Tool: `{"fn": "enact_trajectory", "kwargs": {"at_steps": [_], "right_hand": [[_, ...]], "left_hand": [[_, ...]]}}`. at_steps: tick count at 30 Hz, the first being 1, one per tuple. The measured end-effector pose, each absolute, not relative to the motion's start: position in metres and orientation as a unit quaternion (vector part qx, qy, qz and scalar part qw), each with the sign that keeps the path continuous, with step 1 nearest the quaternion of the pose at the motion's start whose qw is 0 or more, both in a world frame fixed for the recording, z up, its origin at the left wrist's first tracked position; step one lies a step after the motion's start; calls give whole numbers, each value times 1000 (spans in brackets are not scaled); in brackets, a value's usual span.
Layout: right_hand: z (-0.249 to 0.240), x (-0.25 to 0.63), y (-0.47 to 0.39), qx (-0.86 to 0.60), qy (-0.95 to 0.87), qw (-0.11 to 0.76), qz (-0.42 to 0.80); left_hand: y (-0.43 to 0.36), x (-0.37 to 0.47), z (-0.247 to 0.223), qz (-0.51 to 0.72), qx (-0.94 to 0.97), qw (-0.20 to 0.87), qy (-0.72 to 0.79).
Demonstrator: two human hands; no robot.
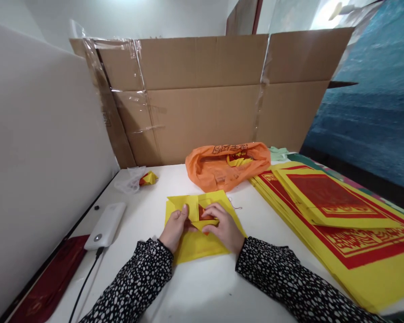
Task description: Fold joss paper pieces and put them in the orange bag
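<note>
A partly folded piece of yellow paper (193,202) with red print showing inside is between my two hands. My left hand (175,226) grips its left side, thumb on top and fingers underneath. On the right side, my right hand (224,226) pinches a flap near the red part, fingers bent over it and thumb below. Under both hands lies a flat yellow sheet (202,249) on the white table. What the left fingers do beneath the paper is hidden.
An orange plastic bag (208,172) holding yellow-red paper stands behind. To the right lie stacked large printed sheets (373,273). At left are a white power bank (106,226) with cable, a dark red pouch (54,278), and a clear bag (129,180). A cardboard panel (202,107) closes the back.
</note>
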State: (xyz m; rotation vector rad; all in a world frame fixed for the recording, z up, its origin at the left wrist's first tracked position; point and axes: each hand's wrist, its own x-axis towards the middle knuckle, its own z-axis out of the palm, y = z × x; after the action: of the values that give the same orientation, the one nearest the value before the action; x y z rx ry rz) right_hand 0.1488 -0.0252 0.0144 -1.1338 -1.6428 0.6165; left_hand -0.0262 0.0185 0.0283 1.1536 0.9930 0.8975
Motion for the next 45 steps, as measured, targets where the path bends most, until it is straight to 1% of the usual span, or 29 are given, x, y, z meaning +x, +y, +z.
{"fn": "enact_trajectory", "kwargs": {"at_steps": [2, 4, 8, 11, 14, 18, 20, 22, 24, 26, 28, 30, 32, 35, 38, 40, 42, 45], "right_hand": [[16, 150, -25, -478, -670, 504, 263], [17, 151, -25, -488, -651, 516, 268], [17, 152, -25, -526, -594, 550, 259], [17, 153, -25, -545, -591, 545, 239], [19, 150, -25, -521, -630, 528, 228], [20, 147, -26, -499, -663, 508, 231], [19, 149, -26, -476, -670, 503, 266], [17, 154, -25, -447, -664, 504, 326], [15, 160, -22, -438, -646, 504, 370], [14, 163, -19, -467, -624, 503, 374], [13, 163, -15, -503, -609, 498, 357], [15, 162, -12, -523, -612, 492, 330], [19, 163, -11, -520, -635, 493, 290], [25, 169, -16, -478, -711, 479, 191], [23, 176, -24, -405, -815, 405, 89], [15, 179, -29, -351, -868, 349, 45], [5, 181, -31, -305, -900, 310, 23], [-8, 182, -32, -265, -920, 287, 23]], "left_hand": [[18, -26, 31, 381, 447, 698, 411], [18, -26, 32, 379, 405, 738, 384], [21, -28, 34, 406, 379, 747, 366], [19, -28, 32, 377, 428, 745, 347], [15, -24, 29, 348, 491, 720, 344], [11, -22, 30, 338, 616, 634, 324], [13, -22, 31, 349, 664, 591, 298], [15, -24, 31, 368, 673, 570, 294], [17, -25, 29, 379, 664, 572, 298], [18, -25, 26, 383, 657, 579, 294], [17, -25, 25, 385, 671, 564, 290], [17, -25, 26, 390, 703, 511, 305], [19, -28, 28, 388, 755, 425, 315], [27, -35, 28, 362, 851, 263, 274], [35, -39, 18, 291, 915, 163, 228], [38, -39, 8, 231, 935, 152, 223], [37, -39, 0, 191, 940, 166, 228], [35, -41, -1, 185, 928, 226, 233]]}}
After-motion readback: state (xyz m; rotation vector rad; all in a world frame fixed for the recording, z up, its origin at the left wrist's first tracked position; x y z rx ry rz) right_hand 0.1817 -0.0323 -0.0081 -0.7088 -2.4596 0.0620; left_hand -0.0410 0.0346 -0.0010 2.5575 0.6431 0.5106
